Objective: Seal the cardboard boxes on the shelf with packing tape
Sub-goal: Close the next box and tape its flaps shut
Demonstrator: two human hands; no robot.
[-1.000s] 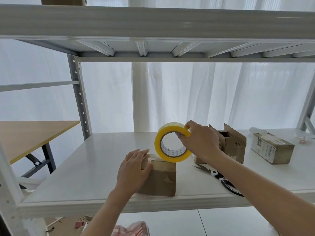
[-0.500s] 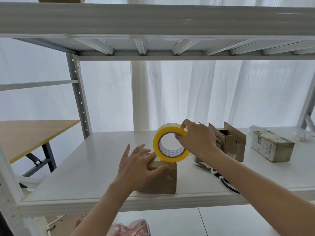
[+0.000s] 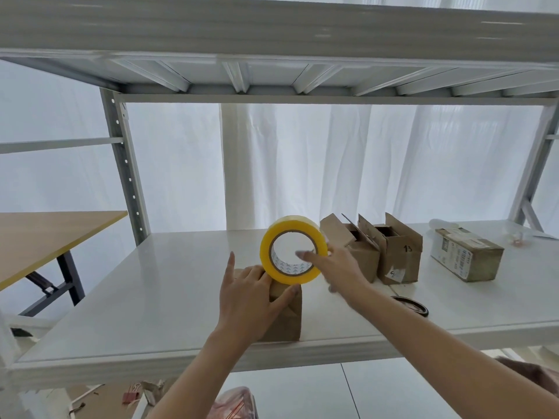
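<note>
A small brown cardboard box point(image 3: 287, 319) stands near the front edge of the white shelf point(image 3: 151, 297). My left hand point(image 3: 251, 300) presses on it, fingers on its top and thumb across its upper front. A yellow packing tape roll point(image 3: 293, 249) stands upright on the box top. My right hand point(image 3: 338, 267) is blurred; it holds the roll's right rim, with one digit reaching into the core. To the right stand two open boxes, the nearer point(image 3: 354, 252) and one marked 13 point(image 3: 399, 255), then a closed labelled box point(image 3: 465, 255).
Black-handled scissors point(image 3: 410, 305) lie on the shelf behind my right forearm. The upper shelf point(image 3: 272, 25) runs low overhead, with a grey upright point(image 3: 124, 164) at the left. A wooden table point(image 3: 45, 237) stands left of the rack. Scraps lie on the floor below.
My right hand slid from the roll's top down to its right rim. My left thumb moved across the box front under the roll. The view shifted, baring both open boxes.
</note>
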